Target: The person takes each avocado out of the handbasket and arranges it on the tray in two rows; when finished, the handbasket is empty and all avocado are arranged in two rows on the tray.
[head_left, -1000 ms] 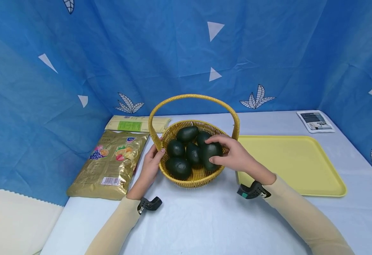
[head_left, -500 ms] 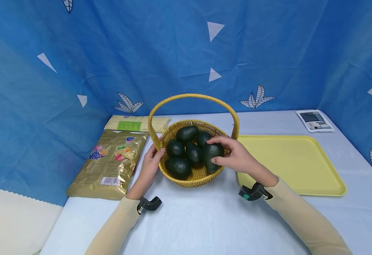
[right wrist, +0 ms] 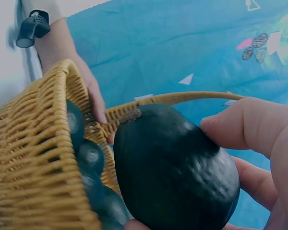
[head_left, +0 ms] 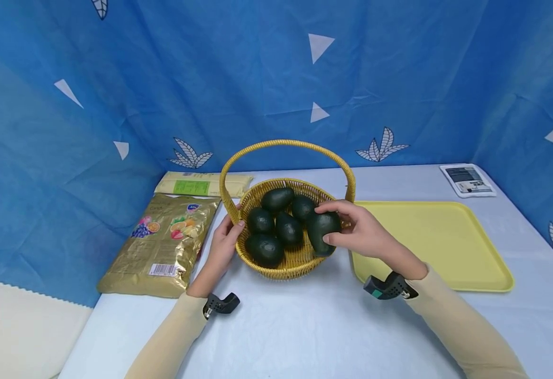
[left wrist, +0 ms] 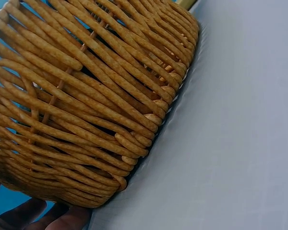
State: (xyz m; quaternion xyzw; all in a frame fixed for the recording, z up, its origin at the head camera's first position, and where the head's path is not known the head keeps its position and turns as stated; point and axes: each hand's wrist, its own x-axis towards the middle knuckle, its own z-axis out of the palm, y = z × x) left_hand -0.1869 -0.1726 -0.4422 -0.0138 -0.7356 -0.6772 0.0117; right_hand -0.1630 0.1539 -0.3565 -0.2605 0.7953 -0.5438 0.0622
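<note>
We see one avocado pinched between thumb and fingers of the right hand, by the right rim of the basket; whether it touches the rim, we cannot surely say. The left hand grips the opposite rim, beside other avocados.

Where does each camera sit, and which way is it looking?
Head: on the head, looking forward and down at the basket; left hand, right hand and sleeves show.
Left wrist: on that wrist, facing the basket's outside and white table; left fingers show, bottom left.
Right wrist: on that wrist, facing the held avocado; right fingers and the left hand show.
Shared: the head and right wrist views both show that avocado and the left hand.
</note>
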